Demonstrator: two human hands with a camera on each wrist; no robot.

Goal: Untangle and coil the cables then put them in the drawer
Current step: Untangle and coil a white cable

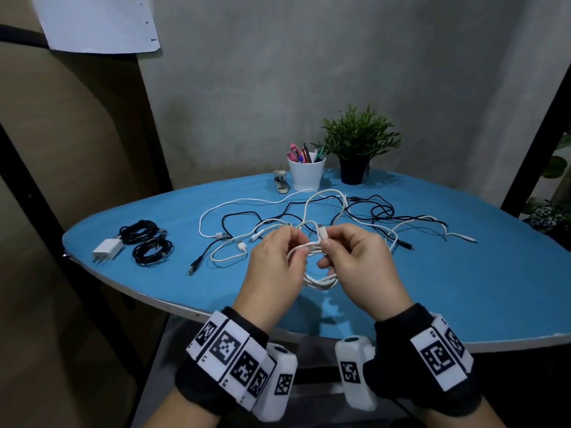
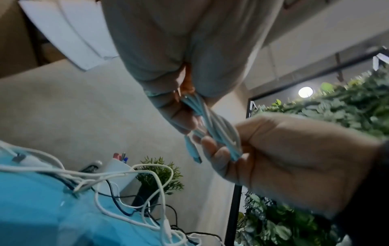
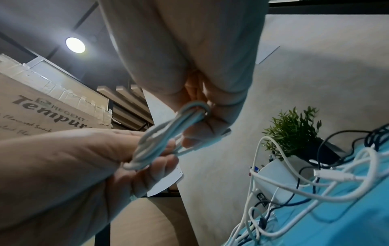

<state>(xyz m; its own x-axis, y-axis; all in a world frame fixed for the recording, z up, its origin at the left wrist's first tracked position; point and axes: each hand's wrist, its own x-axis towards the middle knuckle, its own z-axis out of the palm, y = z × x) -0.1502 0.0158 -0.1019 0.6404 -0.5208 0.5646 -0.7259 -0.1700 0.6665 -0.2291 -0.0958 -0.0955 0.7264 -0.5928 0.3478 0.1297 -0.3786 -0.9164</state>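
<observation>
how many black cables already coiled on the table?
2. Both lie at the table's left end beside the white charger: far black coil behind, near black coil in front. The white coil in both hands isn't counted.

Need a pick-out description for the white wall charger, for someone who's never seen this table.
Start at the blue table and go to its near left end. Beside the two coiled black cables lies the white wall charger. It is the only blocky white item there, with metal prongs pointing toward the table edge.
</observation>
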